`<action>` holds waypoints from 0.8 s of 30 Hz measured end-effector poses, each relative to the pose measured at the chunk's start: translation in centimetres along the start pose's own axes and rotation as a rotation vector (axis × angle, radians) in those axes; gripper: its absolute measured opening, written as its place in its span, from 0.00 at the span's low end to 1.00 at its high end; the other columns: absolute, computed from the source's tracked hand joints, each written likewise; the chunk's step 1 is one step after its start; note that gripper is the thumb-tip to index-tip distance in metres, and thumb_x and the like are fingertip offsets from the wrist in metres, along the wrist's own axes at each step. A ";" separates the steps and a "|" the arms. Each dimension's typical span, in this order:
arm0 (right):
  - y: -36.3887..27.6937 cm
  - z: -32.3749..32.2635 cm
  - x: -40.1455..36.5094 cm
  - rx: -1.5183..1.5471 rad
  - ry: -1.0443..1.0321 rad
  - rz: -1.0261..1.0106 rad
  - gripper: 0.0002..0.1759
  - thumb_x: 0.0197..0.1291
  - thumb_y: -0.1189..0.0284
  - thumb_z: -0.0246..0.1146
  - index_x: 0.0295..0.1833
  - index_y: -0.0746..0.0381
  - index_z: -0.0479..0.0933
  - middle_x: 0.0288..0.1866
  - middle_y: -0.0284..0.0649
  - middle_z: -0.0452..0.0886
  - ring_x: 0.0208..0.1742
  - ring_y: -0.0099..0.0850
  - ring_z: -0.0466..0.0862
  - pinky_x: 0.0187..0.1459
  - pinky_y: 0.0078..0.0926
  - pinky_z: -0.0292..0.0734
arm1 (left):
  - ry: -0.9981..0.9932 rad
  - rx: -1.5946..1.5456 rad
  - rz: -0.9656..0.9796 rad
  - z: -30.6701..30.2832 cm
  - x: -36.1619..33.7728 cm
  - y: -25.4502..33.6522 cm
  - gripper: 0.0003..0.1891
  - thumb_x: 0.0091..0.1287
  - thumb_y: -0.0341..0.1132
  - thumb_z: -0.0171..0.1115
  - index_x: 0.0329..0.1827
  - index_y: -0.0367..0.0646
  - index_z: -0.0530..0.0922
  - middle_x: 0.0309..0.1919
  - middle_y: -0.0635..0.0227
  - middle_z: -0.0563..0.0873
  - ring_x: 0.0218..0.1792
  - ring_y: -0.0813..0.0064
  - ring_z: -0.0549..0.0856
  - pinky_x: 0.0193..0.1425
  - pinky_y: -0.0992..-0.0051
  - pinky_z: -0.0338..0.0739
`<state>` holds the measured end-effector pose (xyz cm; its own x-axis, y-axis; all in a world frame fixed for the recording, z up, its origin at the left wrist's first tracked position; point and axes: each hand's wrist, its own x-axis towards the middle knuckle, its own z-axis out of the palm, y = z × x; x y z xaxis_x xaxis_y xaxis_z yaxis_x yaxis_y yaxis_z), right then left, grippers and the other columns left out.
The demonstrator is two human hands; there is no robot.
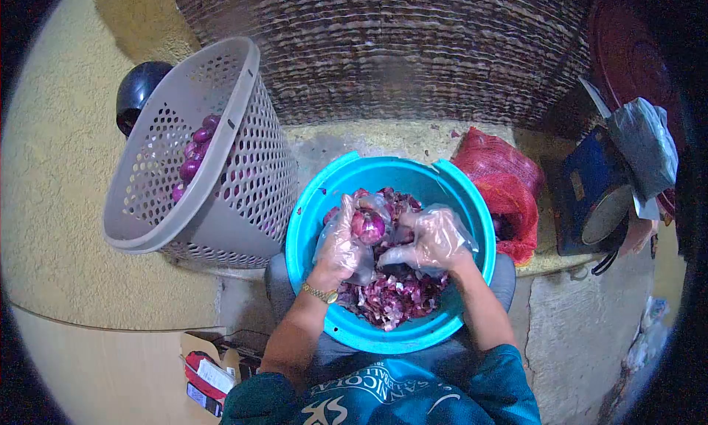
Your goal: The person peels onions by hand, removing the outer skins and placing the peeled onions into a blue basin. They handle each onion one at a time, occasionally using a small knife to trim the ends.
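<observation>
A turquoise basin [306,296] sits on the person's lap, with red onion skins [394,300] heaped inside. My left hand [343,244], in a clear plastic glove with a gold watch at the wrist, grips a shiny red onion [368,227] above the skins. Close on its right, my right hand [435,237] is gloved the same way. Its thumb and fingers are apart, and I see nothing between them. The deeper contents of the basin are covered by the skins and hands.
A tall grey perforated basket [254,167] at the left contains several red onions [193,159]. Right of the basin lies a red mesh sack [501,178]. Farther right stands a blue weighing scale [582,189] with a plastic bag [649,141] beside it. Corrugated brown material [391,49] lines the back.
</observation>
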<state>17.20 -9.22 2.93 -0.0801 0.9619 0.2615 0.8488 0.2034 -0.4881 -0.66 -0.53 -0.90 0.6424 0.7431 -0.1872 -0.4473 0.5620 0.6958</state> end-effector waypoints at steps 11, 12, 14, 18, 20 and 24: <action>0.1 0.4 0.3 -0.014 0.155 0.002 0.38 0.37 0.31 0.72 0.31 0.58 0.82 0.20 0.48 0.82 0.26 0.48 0.85 0.32 0.44 0.80 | -0.106 0.211 0.014 2.1 -1.3 0.8 0.27 0.79 0.57 0.42 0.55 0.42 0.77 0.51 0.65 0.83 0.51 0.73 0.85 0.55 0.71 0.83; 0.0 0.3 0.3 -0.015 0.155 0.003 0.38 0.37 0.31 0.72 0.31 0.58 0.82 0.20 0.48 0.82 0.26 0.48 0.85 0.32 0.44 0.80 | -0.106 0.217 0.013 2.1 -1.3 0.8 0.26 0.79 0.57 0.43 0.55 0.42 0.77 0.51 0.65 0.83 0.51 0.73 0.85 0.55 0.72 0.83; -0.1 0.1 0.2 -0.060 0.088 0.016 0.37 0.40 0.32 0.72 0.32 0.58 0.83 0.21 0.48 0.82 0.27 0.48 0.86 0.32 0.45 0.80 | -0.103 0.221 0.013 1.8 -1.1 0.5 0.26 0.79 0.57 0.43 0.55 0.42 0.77 0.51 0.65 0.83 0.51 0.74 0.85 0.54 0.72 0.83; 0.1 0.4 0.2 -0.015 0.069 0.042 0.35 0.44 0.33 0.70 0.33 0.57 0.84 0.21 0.49 0.82 0.27 0.49 0.86 0.33 0.46 0.80 | -0.110 0.215 0.046 1.2 -0.7 0.1 0.26 0.80 0.56 0.44 0.55 0.42 0.79 0.50 0.67 0.84 0.50 0.76 0.84 0.55 0.74 0.81; -0.2 0.2 0.2 -0.003 0.061 0.047 0.33 0.48 0.34 0.69 0.33 0.56 0.84 0.21 0.49 0.82 0.27 0.49 0.86 0.33 0.46 0.80 | -0.119 0.223 0.064 1.5 -0.8 0.2 0.26 0.80 0.56 0.44 0.55 0.41 0.79 0.50 0.67 0.84 0.49 0.77 0.84 0.55 0.75 0.80; 0.0 0.4 0.2 -0.013 0.010 0.057 0.32 0.52 0.34 0.66 0.33 0.56 0.84 0.21 0.49 0.82 0.27 0.49 0.86 0.33 0.46 0.80 | -0.067 0.448 0.219 1.4 -0.8 0.2 0.26 0.80 0.55 0.44 0.55 0.40 0.79 0.50 0.67 0.84 0.51 0.77 0.83 0.56 0.73 0.80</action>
<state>16.97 -9.00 2.69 -0.0266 0.9699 0.2422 0.8583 0.1464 -0.4919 -0.34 -1.52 0.38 0.6081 0.7932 0.0311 -0.2745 0.1734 0.9458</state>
